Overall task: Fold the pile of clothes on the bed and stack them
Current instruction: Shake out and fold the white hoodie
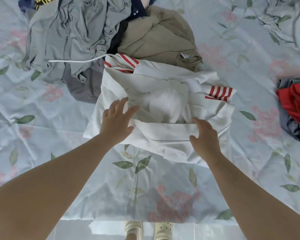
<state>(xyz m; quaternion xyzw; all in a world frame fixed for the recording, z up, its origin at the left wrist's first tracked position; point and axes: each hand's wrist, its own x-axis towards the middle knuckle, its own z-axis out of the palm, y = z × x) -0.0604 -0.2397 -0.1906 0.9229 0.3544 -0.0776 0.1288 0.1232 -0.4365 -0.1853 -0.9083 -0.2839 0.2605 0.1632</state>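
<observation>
A crumpled white top with red-striped cuffs [164, 94] lies in the middle of the bed. My left hand [117, 119] rests flat on its left side with fingers spread. My right hand [204, 134] lies on its ribbed hem at the lower right, fingers straight. Behind the white top is the unfolded pile: a pale grey-green garment [68, 32], a khaki garment [159, 38], a darker grey piece [83, 85] and a navy item [139, 9]. A white drawstring [76, 61] runs across the pile's front.
The bed is covered by a light blue floral sheet [59, 132]. At the right edge sits a small heap of red cloth on blue-grey denim [294, 108]. The bed's near edge runs along the bottom, with two pale shoes [149, 229] on the floor below.
</observation>
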